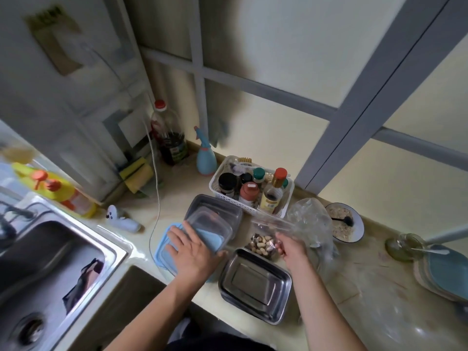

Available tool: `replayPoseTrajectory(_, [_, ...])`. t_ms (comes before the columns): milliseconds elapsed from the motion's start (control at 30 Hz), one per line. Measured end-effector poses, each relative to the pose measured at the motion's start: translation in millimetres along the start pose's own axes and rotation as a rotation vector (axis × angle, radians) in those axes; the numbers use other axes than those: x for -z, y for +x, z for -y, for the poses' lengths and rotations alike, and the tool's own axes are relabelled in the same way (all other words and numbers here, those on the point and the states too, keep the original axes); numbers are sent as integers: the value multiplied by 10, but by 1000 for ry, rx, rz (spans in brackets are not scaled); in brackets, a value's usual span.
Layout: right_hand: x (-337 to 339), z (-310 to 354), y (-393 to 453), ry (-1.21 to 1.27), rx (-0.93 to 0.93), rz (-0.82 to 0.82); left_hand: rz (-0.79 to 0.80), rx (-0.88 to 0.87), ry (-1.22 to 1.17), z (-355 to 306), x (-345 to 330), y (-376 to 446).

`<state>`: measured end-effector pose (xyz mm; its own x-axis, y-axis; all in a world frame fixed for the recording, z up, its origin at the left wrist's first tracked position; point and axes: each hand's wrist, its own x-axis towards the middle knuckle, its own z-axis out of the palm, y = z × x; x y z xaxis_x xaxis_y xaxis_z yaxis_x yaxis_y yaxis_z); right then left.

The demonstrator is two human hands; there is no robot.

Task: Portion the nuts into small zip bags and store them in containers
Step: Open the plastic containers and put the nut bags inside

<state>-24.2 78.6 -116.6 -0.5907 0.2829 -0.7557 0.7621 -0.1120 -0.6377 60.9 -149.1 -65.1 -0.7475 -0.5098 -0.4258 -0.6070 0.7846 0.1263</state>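
A small clear zip bag of nuts stands on the counter behind a stack of empty steel trays. My right hand pinches that bag at its right side with curled fingers. My left hand lies with spread, fairly straight fingers on the near corner of a clear plastic container. That container sits tilted over a blue lid and partly over another steel tray. A large crumpled clear plastic bag lies just right of the nuts.
A white basket of bottles and jars stands behind the trays. A bowl with a black spoon, a glass jar and stacked plates are at the right. The steel sink is left; a white cable crosses the counter.
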Motion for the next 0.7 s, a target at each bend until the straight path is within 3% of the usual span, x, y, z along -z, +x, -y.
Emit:
replayPoseTrajectory(100, [-33, -37, -7, -126, 126, -39, -20, -50, 24, 32, -14, 52])
replayPoseTrajectory(300, [75, -50, -250, -73, 264, 127, -281, -555, -144, -223, -49, 48])
replayPoseTrajectory(367, [152, 15, -357, -81, 326, 144, -178, -662, -311, -391, 1, -8])
replayPoseTrajectory(500, [258, 107, -513, -94, 451, 102, 121, -692, -509, -678, 55, -198])
replayPoseTrajectory(700, [350, -90, -594, -80, 309, 8, 78, -600, -752, -753, -164, -323])
